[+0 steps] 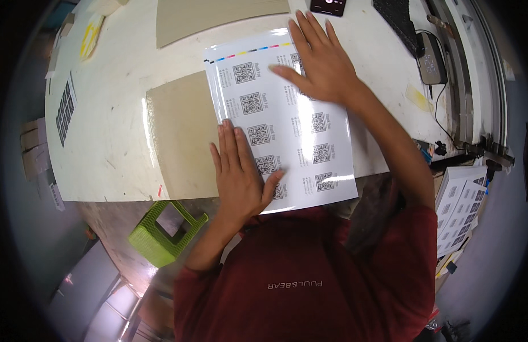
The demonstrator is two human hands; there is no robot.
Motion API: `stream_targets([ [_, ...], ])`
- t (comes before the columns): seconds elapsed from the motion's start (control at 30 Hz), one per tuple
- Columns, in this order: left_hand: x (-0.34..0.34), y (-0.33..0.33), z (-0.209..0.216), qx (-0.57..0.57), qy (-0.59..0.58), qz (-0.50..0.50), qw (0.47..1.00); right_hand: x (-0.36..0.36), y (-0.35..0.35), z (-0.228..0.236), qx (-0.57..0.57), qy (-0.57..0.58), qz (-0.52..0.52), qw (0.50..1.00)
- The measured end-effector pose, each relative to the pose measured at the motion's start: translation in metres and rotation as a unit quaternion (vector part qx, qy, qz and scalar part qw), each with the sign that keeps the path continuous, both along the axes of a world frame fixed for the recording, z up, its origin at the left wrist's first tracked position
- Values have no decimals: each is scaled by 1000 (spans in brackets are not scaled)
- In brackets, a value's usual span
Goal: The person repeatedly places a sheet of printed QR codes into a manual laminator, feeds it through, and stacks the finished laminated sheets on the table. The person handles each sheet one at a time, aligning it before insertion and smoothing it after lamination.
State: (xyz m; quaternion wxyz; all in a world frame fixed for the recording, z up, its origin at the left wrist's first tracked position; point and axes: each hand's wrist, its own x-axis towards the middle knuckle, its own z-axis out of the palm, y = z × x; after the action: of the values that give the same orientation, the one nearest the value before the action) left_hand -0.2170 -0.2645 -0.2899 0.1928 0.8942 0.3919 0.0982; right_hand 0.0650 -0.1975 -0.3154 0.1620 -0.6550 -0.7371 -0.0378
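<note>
Printed sheet [285,137] points lengthwise away; far end leans left.

Dark red shirt [309,313] with short, loose sleeves [415,245], small pale lettering [294,285] across its front.

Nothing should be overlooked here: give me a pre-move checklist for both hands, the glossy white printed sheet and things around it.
Bare left hand on the glossy white printed sheet: ok, lying across its left edge.
Bare right hand on the sheet: ok, at its upper right.
Sheet wholly on the white tabletop: not ok, its lower edge overhangs the front.
Right edge of the beige rectangular board: cannot tell, hidden by the sheet.
Black rectangular phone off the sheet: ok, apart from it.
</note>
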Motion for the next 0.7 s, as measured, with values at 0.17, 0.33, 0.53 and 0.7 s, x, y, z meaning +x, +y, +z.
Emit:
stream_targets([
  [0.17,2,-9,-1,13,23,28,999,-56,-159,34,-159,85,14,984],
  [0.33,4,-7,2,24,28,18,999,-73,-204,38,-156,118,-43,980],
  [0.53,1,-11,4,17,91,32,995,-14,-290,73,-14,233,-242,942],
  [0.7,36,-35,42,-2,133,-186,974,87,-475,121,109,48,-666,736],
])
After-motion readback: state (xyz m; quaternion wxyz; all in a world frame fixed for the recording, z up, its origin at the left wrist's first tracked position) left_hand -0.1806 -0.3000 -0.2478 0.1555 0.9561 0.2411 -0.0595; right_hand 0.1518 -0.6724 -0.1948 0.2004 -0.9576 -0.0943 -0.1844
